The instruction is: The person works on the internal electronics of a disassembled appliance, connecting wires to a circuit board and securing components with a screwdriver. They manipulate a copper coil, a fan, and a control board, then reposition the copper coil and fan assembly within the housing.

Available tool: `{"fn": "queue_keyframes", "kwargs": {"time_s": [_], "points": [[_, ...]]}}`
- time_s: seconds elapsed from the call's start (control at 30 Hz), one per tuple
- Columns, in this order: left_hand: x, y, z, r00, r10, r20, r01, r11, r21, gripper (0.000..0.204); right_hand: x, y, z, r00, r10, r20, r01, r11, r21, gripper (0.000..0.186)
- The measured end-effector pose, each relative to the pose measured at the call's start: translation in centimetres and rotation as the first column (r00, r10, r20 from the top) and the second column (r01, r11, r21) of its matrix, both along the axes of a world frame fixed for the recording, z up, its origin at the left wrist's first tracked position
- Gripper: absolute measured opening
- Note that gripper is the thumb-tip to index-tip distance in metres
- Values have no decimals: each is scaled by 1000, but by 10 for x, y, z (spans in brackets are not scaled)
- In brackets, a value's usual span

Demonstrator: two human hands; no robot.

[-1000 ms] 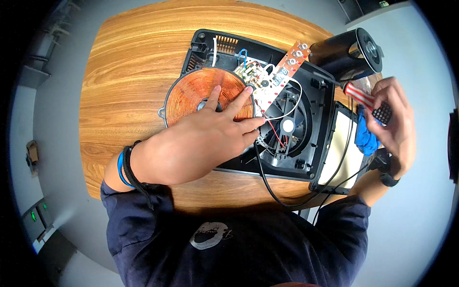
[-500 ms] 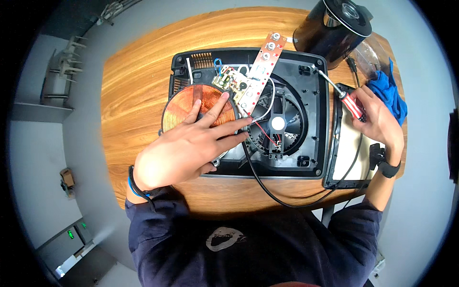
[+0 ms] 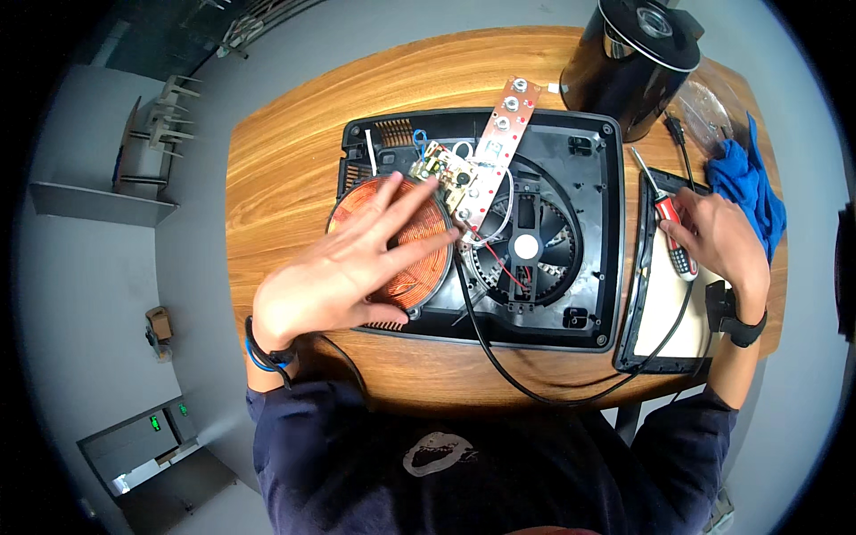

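My left hand (image 3: 348, 259) is spread over a round copper coil (image 3: 419, 254), its fingers blurred; I cannot tell how firmly it touches. Beneath lies a black induction cooker base (image 3: 593, 267), open side up, with a cooling fan (image 3: 553, 241) inside. A brown strip circuit board (image 3: 499, 134) lies slantwise across it, beside a smaller component board (image 3: 437, 165). To the right, my right hand (image 3: 727, 236) has thumb and fingers closed on the red-and-black handle of a screwdriver (image 3: 669, 209). Its shaft points up and left, clear of the base, above a framed panel (image 3: 655, 321).
At the back right stands a black kettle (image 3: 624, 80), with a clear plastic bag (image 3: 713, 107) beside it. A blue cloth (image 3: 749, 187) lies at the table's right edge. A black power cord (image 3: 535, 397) loops along the front edge of the wooden table (image 3: 285, 134).
The screwdriver has moved right, its tip leaving the base's upper right corner for the panel's side. My left hand has shifted toward the coil's left. The whole view has moved slightly.
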State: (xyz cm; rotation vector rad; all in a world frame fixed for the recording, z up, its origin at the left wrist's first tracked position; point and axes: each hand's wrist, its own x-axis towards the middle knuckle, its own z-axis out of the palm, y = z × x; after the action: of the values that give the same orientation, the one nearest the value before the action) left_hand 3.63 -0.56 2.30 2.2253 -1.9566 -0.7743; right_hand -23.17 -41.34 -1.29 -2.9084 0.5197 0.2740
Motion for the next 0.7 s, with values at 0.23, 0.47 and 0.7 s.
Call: {"fn": "queue_keyframes", "kwargs": {"time_s": [0.23,0.47,0.7], "points": [[20,18,0,983,175,57,-177,984,30,135,10,34,31,977,121,175,-113,992,-56,31],[36,25,0,987,152,-45,-147,985,95,141,47,71,43,884,379,274,-415,906,83,44],[28,32,3,992,114,46,-116,992,44,134,114,100,45,769,540,342,-585,810,36,81]]}}
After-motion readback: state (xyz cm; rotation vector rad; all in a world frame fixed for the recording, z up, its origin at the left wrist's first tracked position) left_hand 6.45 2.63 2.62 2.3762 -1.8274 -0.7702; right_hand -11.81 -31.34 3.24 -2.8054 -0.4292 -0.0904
